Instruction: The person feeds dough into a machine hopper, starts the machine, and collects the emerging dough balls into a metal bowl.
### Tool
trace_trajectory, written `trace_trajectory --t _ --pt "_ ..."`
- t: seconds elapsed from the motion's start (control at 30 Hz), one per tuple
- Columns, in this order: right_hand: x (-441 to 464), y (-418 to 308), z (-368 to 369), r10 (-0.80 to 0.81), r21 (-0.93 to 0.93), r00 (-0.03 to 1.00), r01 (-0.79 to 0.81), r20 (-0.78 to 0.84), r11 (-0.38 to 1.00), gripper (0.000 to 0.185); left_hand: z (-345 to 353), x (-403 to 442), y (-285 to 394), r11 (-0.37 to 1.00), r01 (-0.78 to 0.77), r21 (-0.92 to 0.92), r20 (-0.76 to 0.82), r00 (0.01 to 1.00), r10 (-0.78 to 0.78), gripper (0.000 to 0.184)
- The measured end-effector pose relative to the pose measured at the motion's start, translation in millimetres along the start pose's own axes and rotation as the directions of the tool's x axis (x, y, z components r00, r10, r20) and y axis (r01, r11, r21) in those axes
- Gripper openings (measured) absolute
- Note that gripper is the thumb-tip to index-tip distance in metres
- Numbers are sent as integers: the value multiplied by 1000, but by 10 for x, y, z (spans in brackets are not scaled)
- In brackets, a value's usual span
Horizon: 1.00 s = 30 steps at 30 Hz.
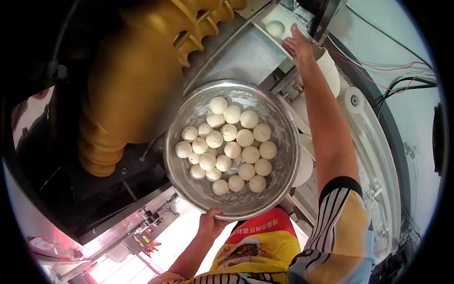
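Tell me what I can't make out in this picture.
All in the head view:
- Bowl: its underside faces away, hidden by the bowl itself.
- Balls: the lower ones are partly covered by those on top.
- Left hand: partly hidden by the bowl.
- Yellow spiral: blurred in front, cut off by the top edge.

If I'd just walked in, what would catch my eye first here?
Probably the big metal bowl of pale, dough-like balls in the middle, its near rim held by the left hand. Next, the large yellow spiral part at upper left. Near the top right, the right hand reaches out beside a lone ball.
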State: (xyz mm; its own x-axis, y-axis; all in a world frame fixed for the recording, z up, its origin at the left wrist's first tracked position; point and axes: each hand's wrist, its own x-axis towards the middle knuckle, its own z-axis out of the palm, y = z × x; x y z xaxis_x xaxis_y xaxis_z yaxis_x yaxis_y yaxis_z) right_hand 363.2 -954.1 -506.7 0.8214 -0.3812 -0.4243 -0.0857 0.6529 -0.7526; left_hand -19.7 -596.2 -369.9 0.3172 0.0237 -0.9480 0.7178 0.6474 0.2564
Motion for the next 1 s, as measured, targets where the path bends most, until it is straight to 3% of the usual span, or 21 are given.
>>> trace_trajectory --t 0.07,0.17,0.27,0.37,0.47,0.53,0.57,0.63,0.67,0.7,0.8,0.83,0.87,0.9,0.93,1.0 --pt "-48 -27 23 -70 -42 995 73 68 996 54 -18 6 -7 1000 -8 2 20 1000 7 55" --pt "62 108 -43 -310 -478 946 317 97 819 44 37 -22 -3 1000 0 -5 -16 1000 0 55" --pt "-35 67 -10 -366 -400 928 364 74 841 31 18 -24 14 1000 0 20 33 999 -1 55" --pt "-838 -180 241 -146 -29 895 174 421 984 31 15 -19 7 1000 -15 27 36 999 14 55" --pt "-1367 -421 406 118 -396 542 431 832 811 29 10 -20 -2 999 -13 30 -35 999 14 55" --pt "-957 -365 312 -67 -304 801 301 595 904 28 41 -47 -2 999 -17 28 7 1000 16 55" --pt "-706 -343 259 -136 -223 889 254 438 941 29 63 -46 21 999 -31 26 29 999 30 55" --pt "-358 -273 172 -124 -46 984 131 131 990 38 53 -23 45 999 35 -7 -46 998 -36 56" --pt "172 94 -62 -32 128 957 -5 290 992 45 52 -30 35 1000 -7 8 -93 996 7 54" --pt "402 201 -170 46 156 960 -92 275 983 46 133 -87 37 998 -36 61 -179 983 46 51" --pt "765 294 -551 81 114 964 -113 253 987 48 137 -69 53 999 8 -45 -175 984 -16 39" --pt "827 360 -552 59 88 966 -84 253 993 49 -3 16 -3 998 17 -56 -40 999 -20 33" --pt "965 423 -607 38 86 969 -60 244 995 50 49 -7 14 1000 -22 -22 -14 1000 22 36" --pt "893 482 -728 -208 -123 908 269 365 955 51 114 -94 47 998 10 -58 -65 998 -14 35" --pt "861 500 -741 -286 -175 877 374 386 911 47 98 -125 65 998 11 -69 -8 1000 -11 35" --pt "979 456 -771 -232 -344 872 397 432 851 39 122 -111 -66 997 -9 -73 64 998 14 34"
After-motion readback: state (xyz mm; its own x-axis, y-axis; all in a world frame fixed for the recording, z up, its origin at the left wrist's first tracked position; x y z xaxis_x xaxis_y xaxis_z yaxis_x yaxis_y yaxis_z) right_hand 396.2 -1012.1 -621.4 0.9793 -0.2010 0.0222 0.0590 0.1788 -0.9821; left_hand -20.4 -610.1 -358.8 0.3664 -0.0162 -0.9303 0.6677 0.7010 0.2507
